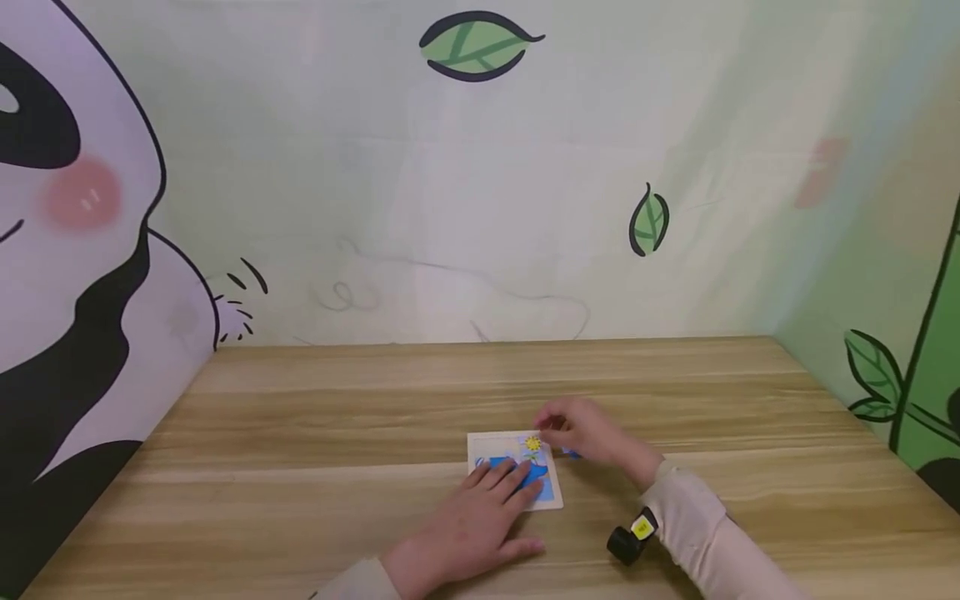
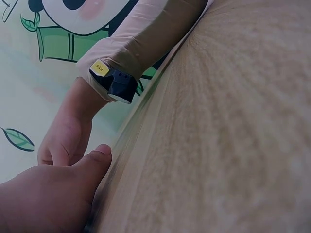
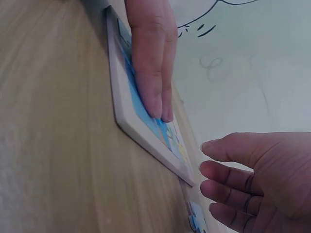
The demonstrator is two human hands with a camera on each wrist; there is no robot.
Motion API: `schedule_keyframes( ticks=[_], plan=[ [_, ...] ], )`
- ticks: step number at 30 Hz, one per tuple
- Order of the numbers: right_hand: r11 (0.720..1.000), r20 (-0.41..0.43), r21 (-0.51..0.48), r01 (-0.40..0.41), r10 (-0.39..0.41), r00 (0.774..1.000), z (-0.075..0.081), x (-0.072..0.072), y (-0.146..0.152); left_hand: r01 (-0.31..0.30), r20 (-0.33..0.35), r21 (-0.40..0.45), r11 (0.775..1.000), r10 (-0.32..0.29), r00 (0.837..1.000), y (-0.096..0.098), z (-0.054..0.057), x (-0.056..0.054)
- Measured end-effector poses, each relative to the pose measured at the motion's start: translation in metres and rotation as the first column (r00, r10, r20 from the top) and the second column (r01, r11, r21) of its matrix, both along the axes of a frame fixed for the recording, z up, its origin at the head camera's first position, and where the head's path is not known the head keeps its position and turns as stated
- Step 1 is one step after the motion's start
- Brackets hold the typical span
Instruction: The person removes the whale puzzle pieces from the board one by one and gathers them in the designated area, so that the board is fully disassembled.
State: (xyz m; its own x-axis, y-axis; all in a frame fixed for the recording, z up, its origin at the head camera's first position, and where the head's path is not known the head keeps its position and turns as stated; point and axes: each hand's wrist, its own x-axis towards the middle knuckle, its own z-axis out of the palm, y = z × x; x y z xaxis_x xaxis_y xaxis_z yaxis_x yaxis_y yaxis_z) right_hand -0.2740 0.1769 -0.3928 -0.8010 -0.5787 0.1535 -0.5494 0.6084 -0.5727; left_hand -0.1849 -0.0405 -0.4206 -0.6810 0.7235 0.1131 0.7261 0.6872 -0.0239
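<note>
A small wooden jigsaw board (image 1: 557,497) with a pale rim lies on the table, its picture blue with a yellow flower (image 1: 533,444). My left hand (image 1: 472,521) rests flat on it, fingers spread over the lower left and middle, hiding part of the picture. My right hand (image 1: 585,432) hovers at the board's upper right corner. In the right wrist view its loosely bent fingers (image 3: 226,191) stand apart from the thumb, and nothing shows between them. Beside the board, partly under the right hand, is a blue piece, probably a loose jigsaw piece (image 3: 196,219).
The wood-grain table (image 1: 300,483) runs back to a wall (image 1: 360,167) painted with leaves and a panda. A black wrist camera (image 1: 630,537) with a yellow label sits at the right cuff, close above the tabletop.
</note>
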Motion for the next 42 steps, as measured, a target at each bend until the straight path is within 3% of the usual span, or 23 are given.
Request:
schedule_keyframes(
  ticks=[29, 42],
  plan=[
    [0.982, -0.039, 0.181, -0.061, 0.069, 0.997, 0.004, -0.011, -0.020, 0.004, -0.039, -0.013, 1.000, -0.004, 0.999, 0.000, -0.005, -0.002],
    [0.972, -0.092, 0.210, -0.104, 0.125, 0.988, 0.005, -0.014, -0.021, 0.003, -0.005, -0.026, 1.000, -0.003, 1.000, 0.000, -0.004, -0.003]
  ],
)
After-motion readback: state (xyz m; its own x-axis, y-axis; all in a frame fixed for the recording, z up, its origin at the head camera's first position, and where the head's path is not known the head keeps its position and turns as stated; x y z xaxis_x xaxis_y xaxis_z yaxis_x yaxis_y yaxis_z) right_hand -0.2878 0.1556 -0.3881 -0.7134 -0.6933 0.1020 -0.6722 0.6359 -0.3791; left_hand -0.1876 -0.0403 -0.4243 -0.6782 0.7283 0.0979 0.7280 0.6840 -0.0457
